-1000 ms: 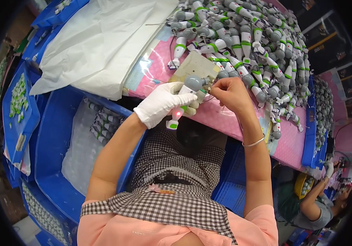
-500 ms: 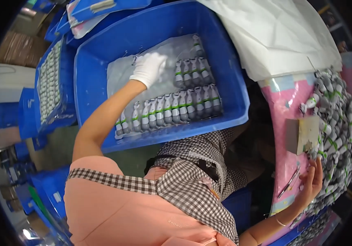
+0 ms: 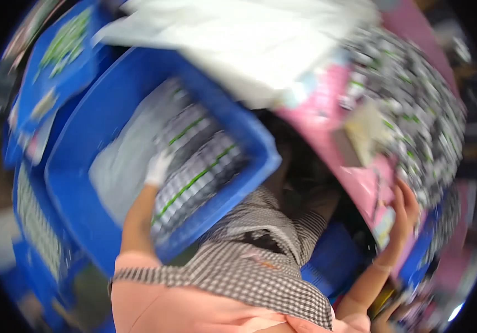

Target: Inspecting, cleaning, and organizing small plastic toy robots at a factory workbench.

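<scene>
Currently the left hand point(image 3: 158, 168), in a white glove, is lowered into a blue crate point(image 3: 111, 100) at the person's left side. The gloved fingers rest on rows of grey tubes with green bands point(image 3: 194, 177) that lie flat in the crate on a sheet of clear plastic point(image 3: 122, 166). The tubes lie directly beneath and just to the right of the fingertips, filling the part of the crate toward its right-hand wall; the plastic to the left of the hand shows bare. Motion blur prevents a reading of whether the left fingers are spread flat or curled around a tube, so their state cannot be determined. The right hand point(image 3: 402, 213) is bare and lies at the near edge of the pink table point(image 3: 327, 105), fingers extended and apart, gripping nothing visible; a thin band sits at its wrist. A heap of loose grey tubes point(image 3: 416, 100) covers the far right portion of the table, well apart from the left hand and just beyond the right fingertips. A pale flat card point(image 3: 369, 130) lies on the table between the heap and the near edge. A white plastic sheet point(image 3: 260, 44) covers the far left corner of the table, above the crate.
</scene>
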### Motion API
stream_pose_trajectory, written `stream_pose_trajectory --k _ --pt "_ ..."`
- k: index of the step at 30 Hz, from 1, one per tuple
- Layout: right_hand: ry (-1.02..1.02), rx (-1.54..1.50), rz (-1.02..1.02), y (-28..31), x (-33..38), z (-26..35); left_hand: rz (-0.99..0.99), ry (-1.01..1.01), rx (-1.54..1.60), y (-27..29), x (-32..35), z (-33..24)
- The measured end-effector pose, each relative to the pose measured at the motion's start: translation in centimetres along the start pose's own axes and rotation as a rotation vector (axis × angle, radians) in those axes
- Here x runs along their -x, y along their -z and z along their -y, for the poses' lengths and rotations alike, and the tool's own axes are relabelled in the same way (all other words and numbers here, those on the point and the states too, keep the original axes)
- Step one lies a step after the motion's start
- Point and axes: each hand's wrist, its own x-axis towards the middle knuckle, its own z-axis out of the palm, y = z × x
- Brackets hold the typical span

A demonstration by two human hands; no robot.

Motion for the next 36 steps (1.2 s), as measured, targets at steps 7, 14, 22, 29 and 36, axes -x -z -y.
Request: stream_pose_trajectory --k 7,14,22,29,36 --pt "0.148 -0.081 0.049 -4.1 3.3 1.6 -0.218 0.221 0.158 9.2 -1.5 -8.8" --pt "0.455 0.112 0.035 -6.7 3.6 -0.4 0.550 0.570 1.383 19.3 -3.1 -21.1" --pt "0.240 -0.354 -0.233 -4.7 -0.2 -3.6 0.412 0.125 0.612 19.3 -4.1 -24.2" --pt "0.292 -0.308 -0.171 -4.4 -1.4 -2.3 0.419 0.186 0.657 20.0 -5.2 -24.7" --pt "0.496 0.097 -0.226 -5.4 -5.8 0.8 0.341 0.129 0.686 20.0 -5.1 -24.4"
